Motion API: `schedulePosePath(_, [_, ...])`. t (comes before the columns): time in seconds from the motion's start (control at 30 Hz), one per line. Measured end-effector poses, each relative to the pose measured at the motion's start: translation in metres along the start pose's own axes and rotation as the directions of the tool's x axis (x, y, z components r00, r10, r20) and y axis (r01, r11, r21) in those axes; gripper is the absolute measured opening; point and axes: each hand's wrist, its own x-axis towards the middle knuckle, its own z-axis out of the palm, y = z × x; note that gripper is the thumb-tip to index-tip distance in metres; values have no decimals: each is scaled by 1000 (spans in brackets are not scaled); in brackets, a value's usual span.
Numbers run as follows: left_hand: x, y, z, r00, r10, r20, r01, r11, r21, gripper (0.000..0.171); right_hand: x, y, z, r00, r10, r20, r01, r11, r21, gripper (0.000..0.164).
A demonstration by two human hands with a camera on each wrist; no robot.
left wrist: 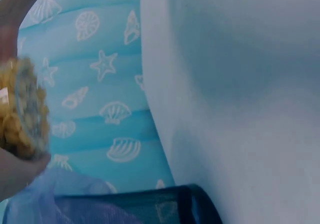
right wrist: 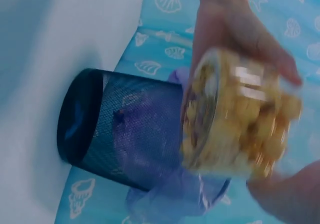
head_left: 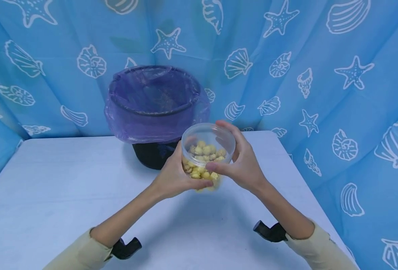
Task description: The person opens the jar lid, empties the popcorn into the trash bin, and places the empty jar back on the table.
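Note:
A clear plastic jar [head_left: 196,161] holds round, yellow-brown puffed pieces that look like popcorn [head_left: 204,149]. It is held up over the table, its round top facing the head camera. My left hand [head_left: 172,178] grips the jar's side, thumb across the front. At the top, my right hand [head_left: 241,161] spans the clear rim with its thumb in front and fingers behind. In the right wrist view the jar [right wrist: 235,116] is blurred, packed with pieces; the left wrist view catches only part of the jar [left wrist: 22,109] at its edge.
Behind the jar stands a black mesh bin [head_left: 151,155] lined with a purple plastic bag [head_left: 145,125] folded over its rim. A white-covered table [head_left: 67,180] lies beneath. Blue curtains [head_left: 192,45] with white shells and starfish hang at the back and sides.

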Motion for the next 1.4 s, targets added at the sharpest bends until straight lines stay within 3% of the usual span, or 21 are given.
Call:
schedulePosePath(0.2, [-1,-3,-12,982,27,187,-11,996,-86,112,3,12,-17,973,-32,229,-5,987,161,112])
schedulePosePath(0.33, [-1,-4,-13,973,26,231,0,994,-112,110,3,19,-22,961,-32,273,-27,978,209,115])
schedulePosePath(0.43, [1,-5,-11,980,18,199,4,994,-110,109,2,20,-20,979,-50,198,9,979,202,116])
schedulePosePath(0.5, [2,-7,-10,988,1,157,15,995,-100,108,0,20,-17,992,-84,96,66,981,181,115])
schedulePosePath(0.6, [4,-10,-8,996,-45,81,51,996,-67,106,-3,19,-11,992,-117,-53,122,986,110,113])
schedulePosePath(0.67, [4,-13,-5,997,-72,36,74,996,-47,105,-6,17,-6,991,-93,-100,97,994,41,114])
schedulePosePath(0.8, [4,-17,2,996,-74,-56,75,997,7,104,-11,13,5,995,25,-94,-35,994,-104,113])
schedulePosePath(0.97, [1,-16,7,993,-58,-99,63,997,51,107,-9,13,13,989,93,-118,-108,986,-126,103])
schedulePosePath(1.07, [-1,-15,5,996,-74,-50,76,996,40,106,-8,14,10,995,71,-72,-77,994,-77,103])
schedulePosePath(1.17, [-3,-13,-1,996,-91,23,90,996,28,106,-8,15,2,999,30,22,-29,1000,-7,109])
schedulePosePath(1.3, [-5,-12,-7,990,-78,117,81,997,-16,108,-6,16,-7,989,-12,145,4,999,53,111])
schedulePosePath(1.4, [-7,-12,-8,988,-65,140,70,997,-33,109,-5,16,-11,979,-37,200,20,996,86,113])
